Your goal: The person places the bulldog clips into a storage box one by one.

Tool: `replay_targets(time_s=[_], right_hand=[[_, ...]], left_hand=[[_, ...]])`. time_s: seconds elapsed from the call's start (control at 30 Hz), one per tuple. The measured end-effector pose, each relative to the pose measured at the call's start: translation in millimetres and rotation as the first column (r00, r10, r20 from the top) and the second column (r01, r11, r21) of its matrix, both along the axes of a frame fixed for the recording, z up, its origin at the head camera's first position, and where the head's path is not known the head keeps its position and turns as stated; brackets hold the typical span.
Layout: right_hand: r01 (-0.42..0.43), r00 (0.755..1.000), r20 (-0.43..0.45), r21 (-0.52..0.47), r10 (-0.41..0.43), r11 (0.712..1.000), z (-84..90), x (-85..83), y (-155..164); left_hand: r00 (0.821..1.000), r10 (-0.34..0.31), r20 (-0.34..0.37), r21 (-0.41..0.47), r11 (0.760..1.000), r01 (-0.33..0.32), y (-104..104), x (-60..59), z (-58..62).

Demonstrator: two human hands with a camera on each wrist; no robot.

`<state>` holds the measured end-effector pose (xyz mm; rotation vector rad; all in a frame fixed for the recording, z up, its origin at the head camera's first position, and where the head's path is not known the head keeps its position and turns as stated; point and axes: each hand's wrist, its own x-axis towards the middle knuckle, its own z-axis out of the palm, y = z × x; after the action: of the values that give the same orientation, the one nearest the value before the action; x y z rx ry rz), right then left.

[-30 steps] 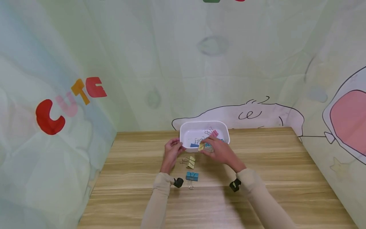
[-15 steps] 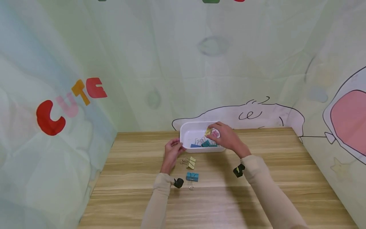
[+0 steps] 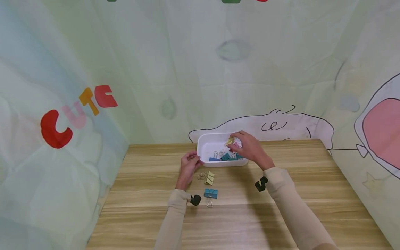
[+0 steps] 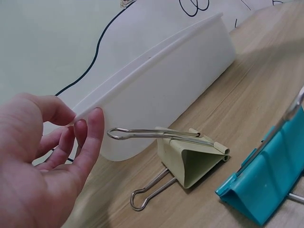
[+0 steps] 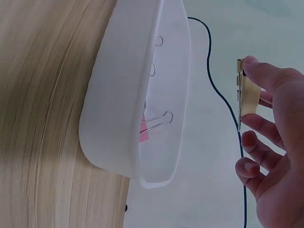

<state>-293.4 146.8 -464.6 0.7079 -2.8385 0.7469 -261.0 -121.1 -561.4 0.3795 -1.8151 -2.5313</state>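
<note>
Pinching a yellow binder clip (image 3: 230, 141) between thumb and fingertips, the right hand (image 3: 248, 148) holds it above the white tray (image 3: 203, 140), which sits at the far edge of the worktop (image 3: 300, 180) with blue and pink clips inside. The left hand (image 3: 189, 164) has its grip curled on the tray's near left rim, fingertips on the wall. Near that hand, 2 more clips lie on the worktop: a yellow clip (image 3: 208, 177) and a blue clip (image 3: 210, 193).
</note>
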Motion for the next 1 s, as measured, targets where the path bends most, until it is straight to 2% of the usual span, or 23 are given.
replay_targets(time_s=[0.23,0.4,0.67,1.0], right_hand=[[0.004,0.999,0.042,0.033,-0.005,0.999,0.0,0.8,3],[-0.010,0.999,0.035,0.035,0.009,0.999,-2.2,5.2,0],[-0.066,0.998,0.017,0.028,0.066,0.997,-6.6,19.9,-12],[-0.134,0.991,0.006,0.034,0.134,0.990,-15.6,41.1,-23]], left_hand=[[1.000,0.001,-0.003,0.002,1.000,-0.001,0,-0.6,-1.7],[1.000,0.000,-0.007,-0.001,1.000,0.000,0,-1.4,-1.9],[1.000,0.002,0.011,-0.013,1.000,-0.002,0,-1.1,0.4],[1.000,-0.011,0.002,-0.021,1.000,0.011,-1,-0.4,-0.2]])
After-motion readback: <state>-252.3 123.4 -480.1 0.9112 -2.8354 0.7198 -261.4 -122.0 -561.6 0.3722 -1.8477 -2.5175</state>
